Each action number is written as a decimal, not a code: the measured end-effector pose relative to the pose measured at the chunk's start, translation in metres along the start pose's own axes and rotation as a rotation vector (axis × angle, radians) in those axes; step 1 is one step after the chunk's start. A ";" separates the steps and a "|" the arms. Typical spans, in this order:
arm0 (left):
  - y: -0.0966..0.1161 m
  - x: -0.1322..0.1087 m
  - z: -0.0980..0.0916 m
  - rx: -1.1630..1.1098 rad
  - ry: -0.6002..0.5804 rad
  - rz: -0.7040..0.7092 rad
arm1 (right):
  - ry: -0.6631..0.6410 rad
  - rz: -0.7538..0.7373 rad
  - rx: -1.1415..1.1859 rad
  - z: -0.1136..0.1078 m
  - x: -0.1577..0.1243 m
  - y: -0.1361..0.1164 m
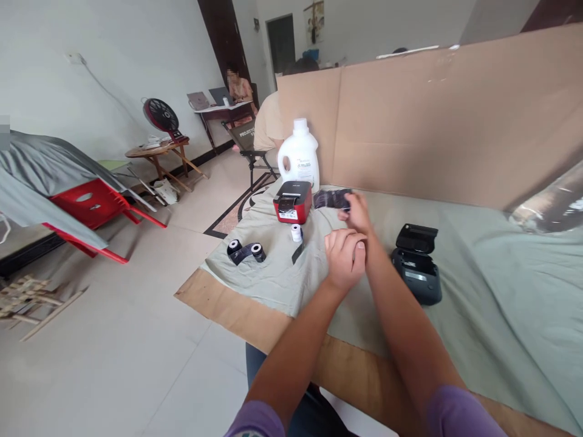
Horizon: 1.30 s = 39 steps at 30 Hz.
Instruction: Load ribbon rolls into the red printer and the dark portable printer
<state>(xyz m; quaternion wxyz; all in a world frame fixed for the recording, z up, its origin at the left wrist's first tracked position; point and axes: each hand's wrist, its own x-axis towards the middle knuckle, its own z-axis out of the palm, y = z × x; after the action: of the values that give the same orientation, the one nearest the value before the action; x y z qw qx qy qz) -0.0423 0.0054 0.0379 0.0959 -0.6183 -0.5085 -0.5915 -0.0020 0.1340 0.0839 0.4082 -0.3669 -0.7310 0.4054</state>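
My right hand [357, 212] pinches one end of a dark, shiny ribbon roll [332, 199], which is slightly blurred and extends to the left above the cloth. My left hand [345, 258] is closed, its fingers curled beside my right wrist; whatever is inside it is hidden. Just left of the ribbon stands a red and black label printer [293, 203]. Before it is a small white roll [296, 232] with a dark strip trailing. Further left lies a pair of dark ribbon rolls [246, 250] joined by film. A black printer [416, 267] with its lid raised sits right of my arms.
A white jug [299, 155] rises behind the red printer. Tall cardboard [419, 115] walls off the table's back. Grey-green cloth [273, 285] covers the brown tabletop [237, 309]. Clear plastic [549, 203] lies at right. Other people sit beyond; a red chair [91, 206] is at left.
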 end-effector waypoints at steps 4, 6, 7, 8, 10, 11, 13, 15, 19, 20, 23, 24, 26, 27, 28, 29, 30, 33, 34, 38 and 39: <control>0.005 -0.005 0.008 0.005 -0.138 0.009 | 0.247 0.002 0.325 -0.095 -0.031 -0.008; 0.007 -0.008 0.013 0.019 -0.207 0.023 | 0.206 0.033 0.204 -0.139 -0.064 -0.008; 0.008 -0.010 0.016 0.033 -0.238 0.026 | 0.154 0.058 0.093 -0.157 -0.081 -0.007; 0.008 -0.011 0.018 0.049 -0.272 0.026 | 0.087 0.088 -0.031 -0.170 -0.096 -0.004; 0.008 -0.015 0.023 0.081 -0.346 0.018 | -0.077 0.157 -0.276 -0.184 -0.115 0.004; 0.007 -0.018 0.026 0.088 -0.389 0.019 | -0.154 0.186 -0.386 -0.185 -0.119 0.009; 0.007 -0.022 0.030 0.075 -0.496 0.032 | -0.259 0.215 -0.571 -0.181 -0.120 0.019; 0.007 -0.025 0.033 0.038 -0.612 0.049 | -0.290 0.209 -0.710 -0.173 -0.115 0.027; 0.008 -0.029 0.034 -0.050 -0.772 0.078 | -0.283 0.243 -0.839 -0.162 -0.107 0.038; 0.008 -0.029 0.034 -0.067 -0.792 0.087 | -0.287 0.256 -0.848 -0.160 -0.107 0.040; 0.007 -0.030 0.034 -0.099 -0.822 0.118 | -0.293 0.251 -0.880 -0.156 -0.111 0.045; 0.007 -0.031 0.035 -0.105 -0.829 0.128 | -0.283 0.242 -0.902 -0.155 -0.113 0.047; 0.005 -0.032 0.035 -0.115 -0.850 0.150 | -0.249 0.235 -0.956 -0.150 -0.117 0.048; 0.005 -0.033 0.036 -0.119 -0.860 0.157 | -0.233 0.237 -0.979 -0.148 -0.118 0.048; 0.004 -0.034 0.036 -0.121 -0.868 0.163 | -0.220 0.241 -0.997 -0.146 -0.119 0.048; 0.004 -0.035 0.036 -0.121 -0.874 0.167 | -0.209 0.247 -1.010 -0.145 -0.120 0.047; 0.003 -0.035 0.037 -0.121 -0.876 0.170 | -0.202 0.254 -1.018 -0.144 -0.120 0.046; 0.003 -0.037 0.037 -0.119 -0.870 0.178 | -0.176 0.282 -1.012 -0.144 -0.119 0.041; 0.003 -0.037 0.037 -0.117 -0.869 0.181 | -0.161 0.301 -0.992 -0.145 -0.118 0.039; 0.006 -0.036 0.036 -0.125 -0.869 0.180 | 0.044 0.332 -0.893 -0.153 -0.116 0.032; 0.007 -0.036 0.036 -0.133 -0.868 0.175 | 0.135 0.294 -0.897 -0.155 -0.116 0.032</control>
<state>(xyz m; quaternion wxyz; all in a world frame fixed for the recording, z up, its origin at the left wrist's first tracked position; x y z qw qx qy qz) -0.0067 0.0100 0.0015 -0.1165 -0.8548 -0.4082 -0.2985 0.1896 0.0915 0.0736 0.1944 -0.6318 -0.7462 0.0786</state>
